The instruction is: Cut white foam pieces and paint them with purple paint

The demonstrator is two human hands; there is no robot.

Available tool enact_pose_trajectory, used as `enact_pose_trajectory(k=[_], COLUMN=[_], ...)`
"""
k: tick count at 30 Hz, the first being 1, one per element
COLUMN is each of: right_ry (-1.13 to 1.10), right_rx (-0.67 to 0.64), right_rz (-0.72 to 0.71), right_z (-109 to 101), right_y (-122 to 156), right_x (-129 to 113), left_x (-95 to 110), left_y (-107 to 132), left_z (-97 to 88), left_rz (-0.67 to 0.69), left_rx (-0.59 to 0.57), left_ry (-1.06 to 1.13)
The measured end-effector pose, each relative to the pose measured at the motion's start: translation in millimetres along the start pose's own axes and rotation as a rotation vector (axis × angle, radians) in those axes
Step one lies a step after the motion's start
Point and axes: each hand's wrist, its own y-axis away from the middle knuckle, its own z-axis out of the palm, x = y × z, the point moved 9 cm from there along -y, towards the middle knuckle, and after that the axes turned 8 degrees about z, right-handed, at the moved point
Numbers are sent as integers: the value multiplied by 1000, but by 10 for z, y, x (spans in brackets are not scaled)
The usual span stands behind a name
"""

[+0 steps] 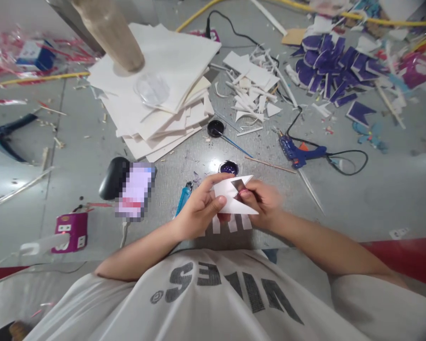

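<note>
The floor (358, 199) is grey and smooth, with little bits of wood and paper all over it. A red strip (408, 255) runs along the edge at 4 o'clock.

At 11 o'clock from the hands sits a big stack of white boards (184, 57), and a brown post (108, 33) stands on top of it. At 12 o'clock lies a heap of white scraps (252, 85). At 1 o'clock there is a pile of purple pieces (333, 66), and a yellow cable (376, 19) runs behind it. A blue glue gun (300, 152) lies at 2 o'clock with its black cord curling away. A phone (135, 189) leans at 9 o'clock, and a blue lighter (183, 196) lies just beside the left hand. A small pink box (71, 229) sits farther out at 8 o'clock. Nothing blocks the hands.

A little jar (229, 167) sits just above the hands at 12 o'clock, with dark purple paint inside. Its black lid (216, 128) lies near it, higher up, with a thin brush (236, 144) between them. A clear round dish (151, 88) rests on the boards (what is in it cannot be told).

The left hand (199, 208) and the right hand (262, 199) are low in the middle, close to the person's shirt. Both pinch a white shape (230, 196) between thumb and fingers, one on each side. The shape has sharp points and a dark patch near the top.
</note>
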Motion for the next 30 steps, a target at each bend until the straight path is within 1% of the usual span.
enact_pose_trajectory(k=[4, 8, 14, 16, 18, 23, 30], right_ry=[-3, -41, -95, -97, -82, -17, -6], right_rx=[-18, -47, -151, -161, -134, -50, 43], right_rz=[-1, -3, 0, -4, -1, 24, -30], right_z=[43, 69, 127, 129, 102, 42, -23], right_y=[39, 62, 52, 62, 74, 74, 8], right_x=[21, 1, -41, -24, 16, 143, 180], left_x=[-9, 30, 89, 104, 99, 54, 7], left_y=[-6, 15, -23, -43, -56, -82, -123], left_z=[-12, 1, 16, 2, -16, -65, -96], left_rz=[20, 47, 63, 77, 81, 98, 113], left_rx=[3, -5, -13, -8, -15, -85, -128], left_ry=[4, 20, 62, 62, 38, -34, -45])
